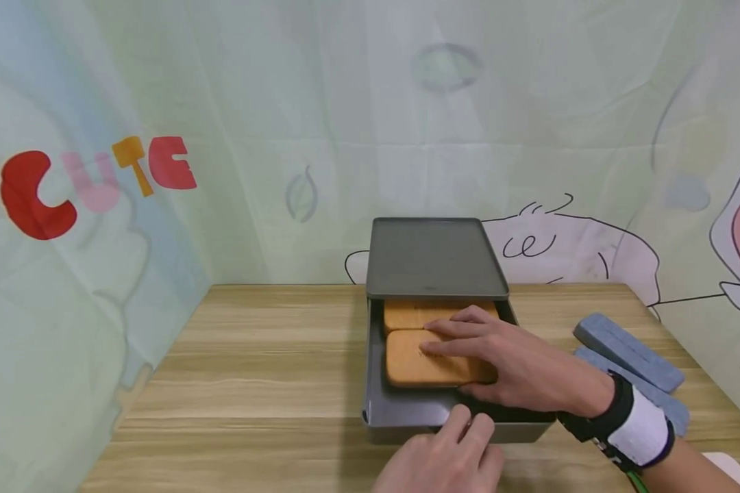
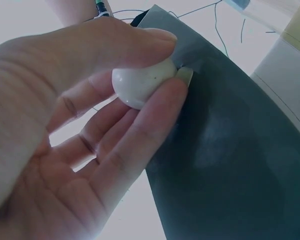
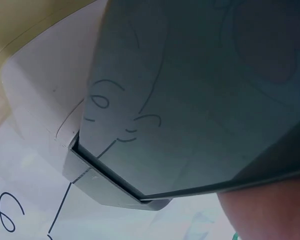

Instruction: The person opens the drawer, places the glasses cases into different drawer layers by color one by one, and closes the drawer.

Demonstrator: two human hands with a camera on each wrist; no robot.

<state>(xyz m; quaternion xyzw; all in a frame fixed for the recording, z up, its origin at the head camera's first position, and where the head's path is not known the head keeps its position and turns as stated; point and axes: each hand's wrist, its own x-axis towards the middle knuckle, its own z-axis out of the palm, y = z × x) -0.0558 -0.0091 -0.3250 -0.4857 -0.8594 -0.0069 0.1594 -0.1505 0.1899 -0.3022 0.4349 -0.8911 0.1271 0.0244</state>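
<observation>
A dark grey drawer (image 1: 373, 383) is pulled out from under a flat grey top (image 1: 434, 257). Two orange rounded blocks lie inside: the front block (image 1: 403, 366) shows fully, while the rear block (image 1: 401, 315) is partly under the top. My right hand (image 1: 530, 363) spans the front block, thumb at its near edge and fingers across its upper face. At the drawer's front is my left hand (image 1: 440, 455), which pinches a round white knob (image 2: 140, 85) between thumb and fingers. In the right wrist view, a dark grey panel (image 3: 190, 125) blocks most of the scene.
To the right of the drawer, a blue-grey block (image 1: 629, 349) lies beside another blue-grey block (image 1: 675, 411), both on the wooden table (image 1: 253, 376). A printed cloth (image 1: 271, 157) hangs behind and along both sides. A white object (image 1: 730, 469) shows at the lower right.
</observation>
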